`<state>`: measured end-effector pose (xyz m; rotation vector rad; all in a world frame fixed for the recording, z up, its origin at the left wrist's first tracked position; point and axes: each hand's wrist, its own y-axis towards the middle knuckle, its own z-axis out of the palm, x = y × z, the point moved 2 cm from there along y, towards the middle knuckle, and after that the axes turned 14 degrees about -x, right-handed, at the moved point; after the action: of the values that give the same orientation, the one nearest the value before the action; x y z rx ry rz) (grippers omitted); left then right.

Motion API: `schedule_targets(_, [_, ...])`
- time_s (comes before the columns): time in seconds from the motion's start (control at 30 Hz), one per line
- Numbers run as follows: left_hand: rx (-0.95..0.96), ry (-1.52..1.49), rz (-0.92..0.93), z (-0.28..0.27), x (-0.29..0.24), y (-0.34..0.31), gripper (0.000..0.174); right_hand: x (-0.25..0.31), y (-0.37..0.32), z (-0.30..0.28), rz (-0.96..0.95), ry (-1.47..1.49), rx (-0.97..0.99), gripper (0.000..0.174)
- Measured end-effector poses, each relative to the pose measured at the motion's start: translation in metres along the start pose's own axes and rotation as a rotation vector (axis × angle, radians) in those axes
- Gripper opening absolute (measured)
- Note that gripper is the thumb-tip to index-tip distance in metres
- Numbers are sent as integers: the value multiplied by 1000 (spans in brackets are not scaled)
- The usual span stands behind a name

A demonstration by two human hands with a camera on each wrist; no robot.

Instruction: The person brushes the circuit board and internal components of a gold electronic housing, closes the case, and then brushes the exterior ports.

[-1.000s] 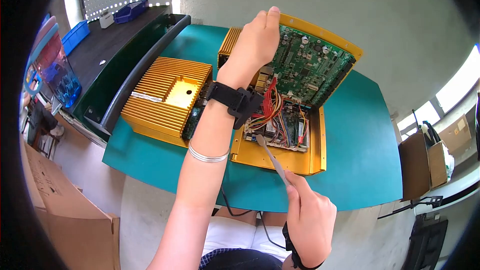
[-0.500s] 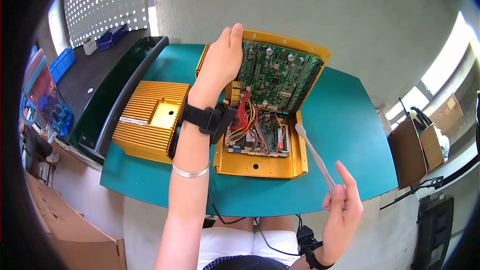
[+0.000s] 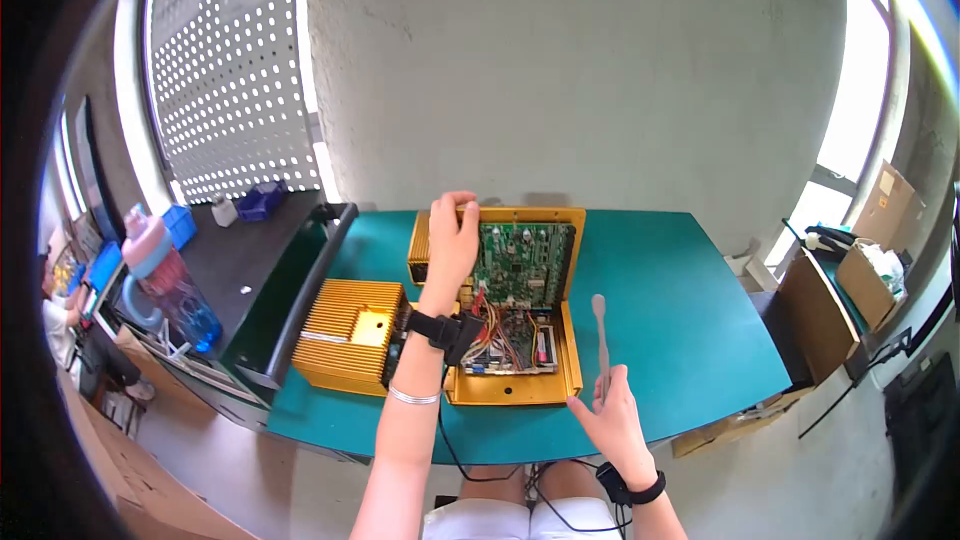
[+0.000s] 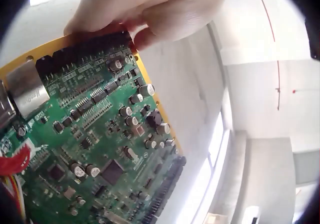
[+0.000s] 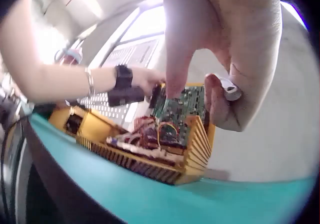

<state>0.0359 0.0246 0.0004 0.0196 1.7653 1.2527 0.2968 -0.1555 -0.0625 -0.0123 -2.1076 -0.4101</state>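
Note:
In the head view, my left hand (image 3: pixel 452 252) grips the top left corner of a raised gold panel that carries a green circuit board (image 3: pixel 525 265). Below it lies the gold case base (image 3: pixel 540 390), with a second board and a bundle of red, yellow and black wires (image 3: pixel 490 335) joining the two halves. The left wrist view has my thumb and fingers over the panel's corner, beside black connectors. To the right of the case, my right hand (image 3: pixel 617 425) holds a slim grey toothbrush-shaped stick (image 3: pixel 601 325), head upward. Its handle end (image 5: pixel 231 90) pokes out from the curled fingers.
A gold finned box (image 3: pixel 345 335) sits left of the case on the green table (image 3: pixel 680 340). Further left are a dark bench (image 3: pixel 215 260), a bottle (image 3: pixel 170 285) and blue bins (image 3: pixel 262 200). A cable (image 3: pixel 450 440) runs over the front edge. Cardboard boxes (image 3: pixel 822 315) stand at right.
My right hand has drawn the grey stick from over the lower board to the right of the case, tipping it upright. The head view has lifted; my left hand still holds the panel up.

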Motion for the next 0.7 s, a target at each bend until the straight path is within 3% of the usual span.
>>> schedule_targets(0.07, [-40, 174, -15, -3, -19, 1, 19, -3, 5, 8, -55, 6, -1, 45])
schedule_targets(0.13, [24, 442, 173, -2, -30, 4, 17, -11, 9, 18, -234, -36, -77, 46])
schedule_targets(0.2, [19, 470, 263, 0, -45, 8, 18, -16, 11, 29, -299, -65, -117, 45])
schedule_targets(0.23, [175, 441, 228, 2, -53, 12, 19, -14, 13, 32, -368, -102, -156, 45])
schedule_targets(0.27, [331, 412, 191, 4, -60, 13, 21, -14, 15, 32, -369, -95, -164, 45])
schedule_targets(0.3, [323, 383, 225, 5, -70, 9, 31, -13, 17, 32, -246, -147, -99, 43])
schedule_targets(0.33, [325, 386, 233, 4, -75, 11, 31, -13, 19, 32, -121, -195, -32, 40])
schedule_targets(0.47, [272, 552, 394, 5, -79, 16, 46, -9, 20, 24, -80, -197, 18, 34])
schedule_targets(0.57, [371, 554, 362, 8, -71, 22, 46, -20, 25, 28, -212, -277, -26, 28])
schedule_targets(0.7, [451, 581, 373, 8, -77, 25, 44, -26, 44, 13, -240, -427, 4, 17])
